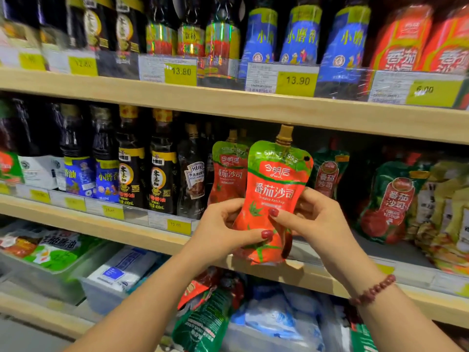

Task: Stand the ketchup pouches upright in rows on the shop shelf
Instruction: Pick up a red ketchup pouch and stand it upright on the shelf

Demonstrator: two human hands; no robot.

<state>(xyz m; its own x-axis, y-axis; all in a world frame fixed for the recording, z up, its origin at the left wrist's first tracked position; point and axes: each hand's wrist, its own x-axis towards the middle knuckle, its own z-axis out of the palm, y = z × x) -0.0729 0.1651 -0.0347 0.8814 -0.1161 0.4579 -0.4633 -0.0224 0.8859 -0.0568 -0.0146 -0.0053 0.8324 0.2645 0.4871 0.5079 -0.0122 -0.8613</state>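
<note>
- Red-and-green spouted pouch (272,196), upright, gold cap, clamped between left hand (223,229) and right hand (314,219).
- One matching pouch stands behind on the shelf (142,232).

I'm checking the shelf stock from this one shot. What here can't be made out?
- Head view: the base of the held ketchup pouch is off the shelf; both hands, left hand and right hand, cover its sides.
- The second pouch stands behind it, its lower part hidden.
- The left price tags are blurred and unreadable.
- The bottom-shelf goods are cut off by the frame edge.
</note>
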